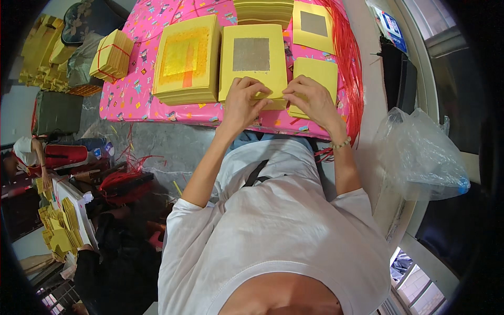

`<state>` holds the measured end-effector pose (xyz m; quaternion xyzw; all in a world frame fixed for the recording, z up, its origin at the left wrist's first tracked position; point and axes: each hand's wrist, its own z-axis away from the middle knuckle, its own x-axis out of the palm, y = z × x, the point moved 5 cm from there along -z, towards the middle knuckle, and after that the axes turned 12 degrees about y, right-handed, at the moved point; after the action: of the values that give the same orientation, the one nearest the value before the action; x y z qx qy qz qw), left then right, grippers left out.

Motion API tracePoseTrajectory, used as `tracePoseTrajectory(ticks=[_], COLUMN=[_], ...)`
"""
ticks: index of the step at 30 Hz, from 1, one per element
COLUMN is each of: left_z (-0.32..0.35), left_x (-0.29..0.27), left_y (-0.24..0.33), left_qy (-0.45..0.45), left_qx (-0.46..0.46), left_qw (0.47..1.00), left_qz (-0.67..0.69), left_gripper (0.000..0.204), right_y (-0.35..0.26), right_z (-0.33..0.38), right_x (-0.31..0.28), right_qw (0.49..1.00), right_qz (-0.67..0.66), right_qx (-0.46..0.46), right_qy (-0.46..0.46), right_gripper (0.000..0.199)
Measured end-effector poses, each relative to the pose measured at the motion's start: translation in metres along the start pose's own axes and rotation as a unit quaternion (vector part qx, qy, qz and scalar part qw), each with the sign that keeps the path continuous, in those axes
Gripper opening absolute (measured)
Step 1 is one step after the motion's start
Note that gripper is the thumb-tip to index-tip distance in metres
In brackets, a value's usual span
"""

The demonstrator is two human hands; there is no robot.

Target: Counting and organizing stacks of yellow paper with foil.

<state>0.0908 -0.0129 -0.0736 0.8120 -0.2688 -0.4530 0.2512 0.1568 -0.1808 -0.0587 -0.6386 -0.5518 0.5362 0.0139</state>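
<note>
Before me a yellow paper sheet with a silver square (251, 55) lies on top of a stack. My left hand (245, 102) is closed at its near edge, thumb and fingers pinching the paper. Close beside it, my right hand (313, 102) pinches near the sheet's near right corner; its fingertips partly hide the edge. To the left stands a thick stack of yellow paper with a gold and orange square (181, 55). Right of the sheet, partly under my right hand, is a lower pile of plain yellow paper (317, 71).
A pink patterned cloth (126, 100) covers the table. Red plastic strands (349, 68) hang over its right edge. Farther back are another silver-square sheet (313, 39) and a yellow stack (262, 13); a tied bundle (113, 55) sits left. A clear plastic bag (422, 157) lies right. Other people work at lower left.
</note>
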Motion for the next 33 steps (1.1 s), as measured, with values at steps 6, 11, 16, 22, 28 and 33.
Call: tracePoseTrajectory(ticks=[6,11,16,22,28,33], left_z=[0.000,-0.002,-0.003,-0.001,-0.001,-0.001], left_x=[-0.001,-0.002,0.001,0.002,0.003,0.002], left_y=[-0.007,-0.005,-0.005,-0.008,-0.008,-0.006], left_qy=[0.005,0.003,0.002,0.019,0.019,0.014], left_qx=[-0.035,-0.043,-0.049,-0.053,-0.045,-0.045], left_qw=[0.999,0.998,0.998,0.997,0.998,0.998], left_qz=[0.025,0.045,0.040,0.043,0.032,0.034], left_gripper=[0.021,0.024,0.025,0.025,0.025,0.026], right_y=[0.004,0.002,0.002,0.005,0.009,0.008], right_z=[-0.009,-0.015,-0.018,-0.020,-0.021,-0.023], right_x=[0.001,0.000,0.000,0.001,0.003,0.002], right_qw=[0.998,0.998,0.999,0.997,0.995,0.995], right_qz=[-0.022,-0.023,-0.014,-0.033,-0.051,-0.036], right_qx=[0.047,0.050,0.038,0.063,0.085,0.089], right_qy=[-0.020,-0.030,-0.018,-0.031,-0.033,-0.026], right_gripper=[0.015,0.015,0.016,0.016,0.016,0.021])
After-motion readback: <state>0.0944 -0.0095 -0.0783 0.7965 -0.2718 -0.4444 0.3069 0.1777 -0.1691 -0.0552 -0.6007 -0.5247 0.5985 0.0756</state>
